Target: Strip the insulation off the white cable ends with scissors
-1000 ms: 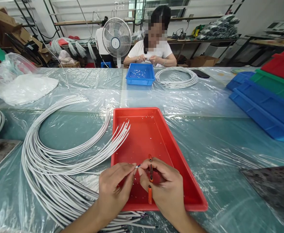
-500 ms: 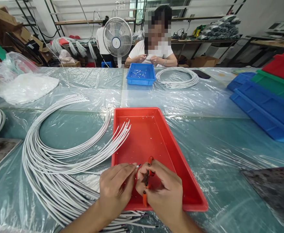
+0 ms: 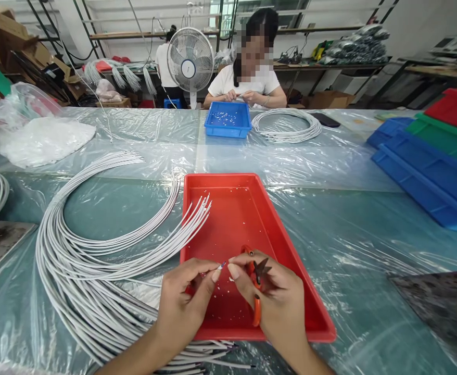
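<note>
My left hand [image 3: 185, 294] pinches the end of a white cable [image 3: 221, 266] between thumb and fingertips; dark purplish and blue inner wire shows at its tip. My right hand [image 3: 285, 297] is wrapped around small orange-handled scissors [image 3: 257, 310], their dark blades spread and pointing up to the right. Its thumb and forefinger come close to the cable tip; whether they touch it I cannot tell. Both hands are over the near half of a red tray [image 3: 232, 224], which has small white scraps in it. A curved bundle of white cables [image 3: 56, 250] lies left, some ends resting over the tray.
Across the table a person [image 3: 265, 86] works over a blue tray [image 3: 228, 133], beside a coiled cable [image 3: 314, 127] and a dark phone-like object [image 3: 325, 120]. Stacked bins [image 3: 427, 172] stand right. Plastic bags [image 3: 45, 140] lie left. Dark plates lie at both sides. A fan [image 3: 190, 60] stands behind.
The scissors have turned in my right hand, so the blades now point up and away from the cable. My right thumb and forefinger have moved toward the cable tip, where more coloured inner wire shows.
</note>
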`<action>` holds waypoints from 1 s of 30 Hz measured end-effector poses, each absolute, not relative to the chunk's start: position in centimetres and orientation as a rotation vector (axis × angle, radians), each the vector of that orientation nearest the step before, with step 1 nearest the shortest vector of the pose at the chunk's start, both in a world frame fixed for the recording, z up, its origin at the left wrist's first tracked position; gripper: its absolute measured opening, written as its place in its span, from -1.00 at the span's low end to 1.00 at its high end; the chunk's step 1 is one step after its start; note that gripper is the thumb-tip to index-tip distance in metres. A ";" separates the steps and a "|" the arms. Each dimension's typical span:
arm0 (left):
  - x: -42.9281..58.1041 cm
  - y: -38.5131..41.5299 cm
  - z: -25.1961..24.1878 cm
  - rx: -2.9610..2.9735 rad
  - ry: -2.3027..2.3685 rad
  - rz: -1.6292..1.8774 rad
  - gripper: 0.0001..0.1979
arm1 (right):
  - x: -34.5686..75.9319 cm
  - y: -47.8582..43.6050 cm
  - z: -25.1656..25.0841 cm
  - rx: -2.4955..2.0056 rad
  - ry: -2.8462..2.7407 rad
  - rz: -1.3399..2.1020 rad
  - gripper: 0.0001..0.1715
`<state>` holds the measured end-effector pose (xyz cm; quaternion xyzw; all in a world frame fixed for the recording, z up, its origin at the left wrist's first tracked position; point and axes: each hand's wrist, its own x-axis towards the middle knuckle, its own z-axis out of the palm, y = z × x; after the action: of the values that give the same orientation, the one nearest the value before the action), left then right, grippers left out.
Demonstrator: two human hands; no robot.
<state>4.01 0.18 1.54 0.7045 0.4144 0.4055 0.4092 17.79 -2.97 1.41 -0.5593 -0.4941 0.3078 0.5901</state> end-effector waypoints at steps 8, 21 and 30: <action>4.0 0.4 1.8 1.621 0.981 0.901 -0.88 | 18.0 -2.3 1.7 -1.207 -0.931 1.103 -0.87; 4.1 0.8 1.8 1.393 1.081 0.888 -0.87 | 18.7 -1.8 0.8 -1.298 -0.941 1.169 -0.77; 4.0 1.0 1.7 1.269 1.116 0.873 -0.84 | 20.6 -2.8 -0.6 -1.548 -1.823 -0.413 -0.70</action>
<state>3.97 1.05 1.73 0.5432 0.4775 0.3736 0.5809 20.55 -2.75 -0.57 -0.5976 -0.7037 -0.1593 0.3498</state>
